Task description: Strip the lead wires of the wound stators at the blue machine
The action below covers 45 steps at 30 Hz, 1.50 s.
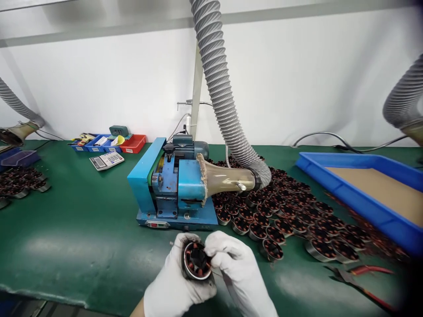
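Note:
My left hand [178, 281], in a white glove, is wrapped round a motor stator [197, 260] with copper windings, a dark centre and a silver metal ring. The stator is tilted, its open face towards me. At its right rim my right hand [234, 264], also gloved in white, has thumb and forefinger pinched together. What lies between those fingertips is too small to make out, though thin wire ends stick out around the stator. Both hands are just in front of a blue belt machine [194, 215], above the green tabletop [99, 251].
Many similar stators [264, 211] crowd the table right of the machine. Red-handled pliers [350, 277] lie at the front right, near a blue tray [346, 193]. A grey duct hose [220, 75] hangs down to the machine. A calculator [106, 161] and small bins [134, 144] are behind left.

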Tool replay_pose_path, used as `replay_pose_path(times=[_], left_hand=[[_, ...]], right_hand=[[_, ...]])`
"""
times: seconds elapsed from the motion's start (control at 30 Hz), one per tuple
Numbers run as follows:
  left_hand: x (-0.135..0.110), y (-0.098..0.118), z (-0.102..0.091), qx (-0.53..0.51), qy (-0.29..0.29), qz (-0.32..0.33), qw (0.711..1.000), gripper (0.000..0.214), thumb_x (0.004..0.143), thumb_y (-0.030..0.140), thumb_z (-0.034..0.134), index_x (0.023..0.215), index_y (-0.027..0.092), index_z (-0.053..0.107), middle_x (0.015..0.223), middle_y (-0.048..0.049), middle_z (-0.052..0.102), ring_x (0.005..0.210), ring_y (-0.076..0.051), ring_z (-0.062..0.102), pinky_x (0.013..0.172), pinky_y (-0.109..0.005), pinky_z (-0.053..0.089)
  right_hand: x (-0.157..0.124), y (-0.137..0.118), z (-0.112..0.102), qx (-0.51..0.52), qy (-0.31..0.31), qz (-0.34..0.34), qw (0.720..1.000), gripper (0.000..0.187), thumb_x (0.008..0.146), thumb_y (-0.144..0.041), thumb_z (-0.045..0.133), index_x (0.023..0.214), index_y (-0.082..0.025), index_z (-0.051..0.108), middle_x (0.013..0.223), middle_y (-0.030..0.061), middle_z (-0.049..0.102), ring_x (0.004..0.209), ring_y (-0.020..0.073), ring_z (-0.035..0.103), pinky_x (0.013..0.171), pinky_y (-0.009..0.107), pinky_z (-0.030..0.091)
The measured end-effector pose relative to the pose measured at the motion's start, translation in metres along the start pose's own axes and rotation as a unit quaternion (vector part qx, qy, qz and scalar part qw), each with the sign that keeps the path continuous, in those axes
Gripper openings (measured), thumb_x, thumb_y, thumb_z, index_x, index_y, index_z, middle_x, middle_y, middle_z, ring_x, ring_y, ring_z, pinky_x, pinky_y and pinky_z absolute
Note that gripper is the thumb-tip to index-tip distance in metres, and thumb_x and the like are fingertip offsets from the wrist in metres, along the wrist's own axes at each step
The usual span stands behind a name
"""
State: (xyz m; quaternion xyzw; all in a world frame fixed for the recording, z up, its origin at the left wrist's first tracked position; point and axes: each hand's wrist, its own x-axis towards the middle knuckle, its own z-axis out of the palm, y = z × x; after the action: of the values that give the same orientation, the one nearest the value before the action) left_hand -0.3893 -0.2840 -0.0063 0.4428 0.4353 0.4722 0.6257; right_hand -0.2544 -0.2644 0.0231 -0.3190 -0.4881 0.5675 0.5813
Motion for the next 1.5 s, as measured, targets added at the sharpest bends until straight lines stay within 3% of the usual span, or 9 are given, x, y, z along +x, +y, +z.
replay_pose_path(times=[0.13,0.23,0.37,0.53,0.63,0.77,0.87,1.13,1.5], left_hand=[[-0.009,0.0,-0.007,0.07,0.046,0.017,0.996,0.062,0.054,0.01,0.074,0.11,0.023,0.054,0.102,-0.0031,0.063,0.088,-0.019,0.062,0.084,-0.031,0.05],[-0.015,0.006,-0.015,0.123,0.068,0.041,0.989,0.063,0.058,0.01,0.071,0.117,0.023,0.053,0.121,-0.007,0.055,0.11,-0.024,0.056,0.097,-0.034,0.043],[-0.012,0.005,-0.017,0.228,-0.013,0.191,0.955,0.055,0.07,0.014,0.066,0.12,0.027,0.05,0.123,-0.0075,0.051,0.117,-0.025,0.051,0.1,-0.036,0.042],[-0.01,-0.007,-0.016,0.296,0.014,0.302,0.906,0.051,0.071,0.016,0.067,0.115,0.028,0.045,0.108,-0.0048,0.05,0.103,-0.02,0.056,0.088,-0.031,0.05],[-0.007,-0.006,-0.014,0.291,0.073,0.29,0.909,0.05,0.067,0.014,0.068,0.111,0.026,0.047,0.103,-0.004,0.051,0.096,-0.02,0.058,0.083,-0.031,0.052],[0.007,-0.004,-0.007,0.246,0.154,0.216,0.932,0.038,0.072,0.014,0.061,0.108,0.023,0.054,0.109,-0.0073,0.057,0.101,-0.022,0.06,0.091,-0.036,0.049],[0.026,-0.011,-0.003,0.162,0.201,0.129,0.957,0.031,0.076,0.016,0.056,0.106,0.022,0.056,0.109,-0.0078,0.063,0.101,-0.021,0.061,0.092,-0.036,0.047],[0.075,-0.029,-0.002,0.074,0.208,0.112,0.969,0.035,0.072,0.021,0.061,0.106,0.02,0.052,0.109,-0.0084,0.065,0.099,-0.021,0.062,0.09,-0.034,0.047],[0.085,-0.02,0.004,0.077,0.217,0.13,0.964,0.031,0.07,0.016,0.061,0.101,0.017,0.055,0.104,-0.0114,0.061,0.099,-0.023,0.06,0.091,-0.037,0.045]], right_hand=[[0.004,-0.002,-0.004,0.244,0.089,0.09,0.961,0.015,0.065,-0.036,0.08,0.067,-0.023,0.071,0.064,-0.002,0.059,0.05,0.0078,0.05,0.05,0.02,0.045],[0.001,-0.004,0.001,0.16,0.068,0.11,0.979,0.026,0.062,-0.038,0.081,0.081,-0.022,0.075,0.077,0.0046,0.067,0.065,0.0157,0.06,0.062,0.028,0.05],[0.0,0.002,0.015,-0.012,0.103,0.09,0.991,0.013,0.058,-0.028,0.082,0.066,-0.019,0.075,0.074,0.0061,0.071,0.07,0.02,0.063,0.068,0.031,0.05],[0.017,0.005,0.003,0.135,0.165,0.08,0.974,0.022,0.058,-0.03,0.081,0.074,-0.018,0.074,0.06,0.0011,0.063,0.05,0.0106,0.052,0.048,0.023,0.046],[0.014,0.01,-0.004,0.054,0.236,-0.023,0.97,0.018,0.07,-0.034,0.074,0.082,-0.021,0.073,0.072,0.003,0.067,0.061,0.0144,0.06,0.059,0.028,0.052],[0.0,0.032,0.006,-0.304,0.152,-0.12,0.933,0.022,0.075,-0.032,0.07,0.094,-0.022,0.072,0.1,0.0098,0.071,0.093,0.0271,0.064,0.085,0.043,0.051],[0.007,0.048,0.015,-0.404,0.123,-0.129,0.897,0.028,0.081,-0.035,0.061,0.102,-0.019,0.068,0.107,0.0122,0.07,0.1,0.0295,0.063,0.091,0.048,0.048],[0.05,0.058,0.014,-0.341,0.108,-0.045,0.933,0.023,0.084,-0.031,0.05,0.089,-0.02,0.07,0.093,0.0088,0.072,0.087,0.0247,0.066,0.083,0.039,0.051],[0.057,0.06,0.009,-0.316,0.114,-0.022,0.942,0.029,0.086,-0.033,0.047,0.089,-0.016,0.07,0.093,0.0126,0.072,0.086,0.0269,0.066,0.082,0.04,0.049]])
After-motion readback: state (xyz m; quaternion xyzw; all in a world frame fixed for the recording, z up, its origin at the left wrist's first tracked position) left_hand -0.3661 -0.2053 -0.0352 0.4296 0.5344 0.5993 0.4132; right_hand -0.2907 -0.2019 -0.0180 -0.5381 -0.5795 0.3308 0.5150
